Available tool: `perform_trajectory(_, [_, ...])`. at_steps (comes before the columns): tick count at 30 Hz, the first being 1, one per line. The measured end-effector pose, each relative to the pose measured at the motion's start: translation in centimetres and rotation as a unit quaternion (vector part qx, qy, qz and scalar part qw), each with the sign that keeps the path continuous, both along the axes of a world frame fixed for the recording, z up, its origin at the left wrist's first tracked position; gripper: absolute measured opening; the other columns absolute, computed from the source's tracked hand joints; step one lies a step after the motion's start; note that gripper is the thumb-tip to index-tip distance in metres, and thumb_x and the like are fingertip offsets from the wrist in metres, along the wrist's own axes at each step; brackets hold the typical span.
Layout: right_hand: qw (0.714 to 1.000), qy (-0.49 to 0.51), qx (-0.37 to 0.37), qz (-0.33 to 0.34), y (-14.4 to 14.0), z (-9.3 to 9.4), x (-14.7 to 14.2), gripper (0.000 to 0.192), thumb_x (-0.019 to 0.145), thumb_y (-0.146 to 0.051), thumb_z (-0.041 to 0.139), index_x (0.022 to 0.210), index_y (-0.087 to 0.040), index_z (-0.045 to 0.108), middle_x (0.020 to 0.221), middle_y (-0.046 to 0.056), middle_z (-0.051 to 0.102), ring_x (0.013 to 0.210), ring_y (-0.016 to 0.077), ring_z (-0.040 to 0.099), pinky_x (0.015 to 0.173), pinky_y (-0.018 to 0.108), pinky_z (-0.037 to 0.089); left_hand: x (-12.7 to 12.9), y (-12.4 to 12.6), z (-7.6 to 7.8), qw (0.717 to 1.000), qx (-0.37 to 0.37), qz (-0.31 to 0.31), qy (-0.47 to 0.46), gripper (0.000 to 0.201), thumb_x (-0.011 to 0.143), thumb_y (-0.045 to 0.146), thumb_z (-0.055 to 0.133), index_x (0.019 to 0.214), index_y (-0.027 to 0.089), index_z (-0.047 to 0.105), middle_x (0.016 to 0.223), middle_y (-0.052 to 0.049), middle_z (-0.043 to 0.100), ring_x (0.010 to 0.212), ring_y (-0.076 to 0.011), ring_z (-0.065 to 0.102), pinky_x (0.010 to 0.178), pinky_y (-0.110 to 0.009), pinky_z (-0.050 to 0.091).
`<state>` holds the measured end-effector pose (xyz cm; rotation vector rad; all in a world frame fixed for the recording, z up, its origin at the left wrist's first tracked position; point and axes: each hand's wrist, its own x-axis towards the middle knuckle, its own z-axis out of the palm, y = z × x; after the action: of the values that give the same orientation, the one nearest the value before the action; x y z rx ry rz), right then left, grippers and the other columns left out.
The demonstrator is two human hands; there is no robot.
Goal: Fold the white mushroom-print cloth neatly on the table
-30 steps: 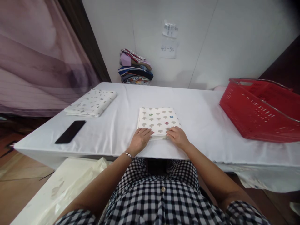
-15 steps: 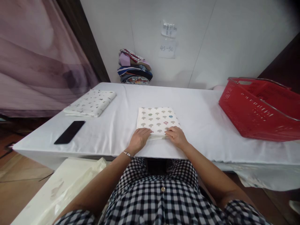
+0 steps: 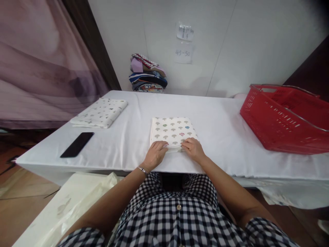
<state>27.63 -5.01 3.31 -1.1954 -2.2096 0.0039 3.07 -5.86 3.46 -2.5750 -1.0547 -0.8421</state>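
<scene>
Barely anything is moving since a second ago: the left hand (image 3: 155, 154) is curling its fingers in a bit more at the near edge of the folded mushroom-print cloth (image 3: 172, 131), and the right hand (image 3: 193, 149) is staying put on the same edge. Both hands are pinching that near edge, thumbs tucked low, fingers on top. The cloth is lying flat in the middle of the white-covered bench (image 3: 221, 130), right at the front. Everything else is sitting where it was: phone (image 3: 77, 144) and another folded cloth (image 3: 100, 112) off left, red basket (image 3: 285, 120) off right.
</scene>
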Motion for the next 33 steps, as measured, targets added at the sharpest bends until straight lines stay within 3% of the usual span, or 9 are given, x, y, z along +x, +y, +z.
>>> perform_trajectory(9, [1.0, -0.025, 0.01, -0.009, -0.2, -0.3, 0.1, 0.018, 0.089, -0.026, 0.052, 0.092, -0.024, 0.07, 0.088, 0.005, 0.062, 0.081, 0.0186, 0.049, 0.071, 0.031, 0.036, -0.4, 0.7, 0.3, 0.999, 0.011, 0.023, 0.041, 0.016, 0.089, 0.021, 0.048, 0.09, 0.02, 0.064, 0.104, -0.007, 0.065, 0.096, -0.0207, 0.057, 0.082, -0.036, 0.044])
perform_trajectory(18, [0.999, -0.053, 0.009, -0.003, -0.7, 0.1, 0.0, 0.021, 0.089, -0.03, 0.053, 0.102, -0.021, 0.066, 0.095, 0.007, 0.062, 0.085, 0.0212, 0.051, 0.073, 0.034, 0.037, -0.2, 1.8, 0.5, 0.999, -0.027, 0.011, 0.033, 0.019, 0.091, 0.019, 0.042, 0.087, 0.017, 0.06, 0.093, -0.007, 0.064, 0.086, -0.0191, 0.056, 0.082, -0.036, 0.042])
perform_trajectory(27, [0.997, -0.075, 0.006, -0.021, -0.8, 0.3, -0.5, 0.026, 0.089, -0.034, 0.052, 0.111, -0.021, 0.06, 0.102, 0.008, 0.061, 0.09, 0.0225, 0.05, 0.076, 0.035, 0.035, 0.1, 2.4, 1.3, 0.995, -0.076, 0.042, 0.04, 0.017, 0.091, 0.018, 0.041, 0.082, 0.017, 0.055, 0.076, -0.005, 0.061, 0.073, -0.019, 0.055, 0.07, -0.034, 0.042])
perform_trajectory(33, [0.997, -0.081, 0.008, -0.006, 0.1, -0.3, -0.9, 0.021, 0.092, -0.03, 0.046, 0.101, -0.02, 0.063, 0.095, 0.008, 0.061, 0.086, 0.0212, 0.049, 0.074, 0.033, 0.035, -0.1, 2.4, 1.3, 0.996, -0.073, 0.035, 0.037, 0.018, 0.091, 0.019, 0.04, 0.083, 0.017, 0.056, 0.076, -0.004, 0.062, 0.073, -0.0183, 0.057, 0.07, -0.033, 0.043])
